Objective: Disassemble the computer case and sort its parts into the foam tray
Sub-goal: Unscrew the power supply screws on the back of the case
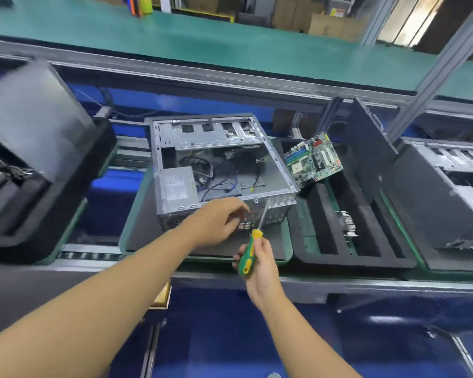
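An open grey computer case lies on a green tray in the middle, with a power supply and loose cables inside. My left hand reaches to the case's near rear panel, fingers curled against it; what they touch is hidden. My right hand grips a green and yellow screwdriver whose shaft points up at the case's near top edge. A green motherboard leans in the black foam tray to the right, which also holds a finned part.
A black side panel stands upright behind the foam tray. Another open case sits at far right. A dark blurred panel and foam tray are at left. A green conveyor runs behind.
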`<state>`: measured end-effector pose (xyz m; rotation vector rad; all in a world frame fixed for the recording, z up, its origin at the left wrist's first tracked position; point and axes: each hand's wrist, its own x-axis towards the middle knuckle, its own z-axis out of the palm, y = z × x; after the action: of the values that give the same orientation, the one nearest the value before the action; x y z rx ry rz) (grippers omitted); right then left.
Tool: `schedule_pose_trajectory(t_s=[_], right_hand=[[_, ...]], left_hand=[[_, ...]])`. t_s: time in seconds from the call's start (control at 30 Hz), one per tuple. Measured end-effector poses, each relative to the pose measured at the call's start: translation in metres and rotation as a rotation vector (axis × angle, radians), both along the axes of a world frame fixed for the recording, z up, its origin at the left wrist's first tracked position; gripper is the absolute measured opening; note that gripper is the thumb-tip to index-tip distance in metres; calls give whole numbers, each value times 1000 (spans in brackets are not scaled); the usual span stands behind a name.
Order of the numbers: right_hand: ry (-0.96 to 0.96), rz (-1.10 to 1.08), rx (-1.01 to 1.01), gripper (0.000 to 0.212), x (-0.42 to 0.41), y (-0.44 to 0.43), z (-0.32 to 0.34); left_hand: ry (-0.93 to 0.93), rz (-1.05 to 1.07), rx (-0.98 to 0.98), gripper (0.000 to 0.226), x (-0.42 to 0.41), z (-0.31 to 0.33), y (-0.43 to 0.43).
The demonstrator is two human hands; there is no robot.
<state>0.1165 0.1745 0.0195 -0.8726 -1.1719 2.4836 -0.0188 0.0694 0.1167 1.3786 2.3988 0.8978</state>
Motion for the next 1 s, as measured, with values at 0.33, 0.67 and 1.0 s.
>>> schedule_pose_trajectory(t_s=[0.33,0.67,1.0], right_hand=[[-308,373,346,16,3,-75,-30],[-500,403,612,27,-14,-90,-47],[-550,366,555,32,-21,-93,-55]], left_hand=[[253,250,-441,98,-64,5,-104],[505,220,-615,84,-62,-24,-95],[817,163,-642,79,-61,-40,-100]])
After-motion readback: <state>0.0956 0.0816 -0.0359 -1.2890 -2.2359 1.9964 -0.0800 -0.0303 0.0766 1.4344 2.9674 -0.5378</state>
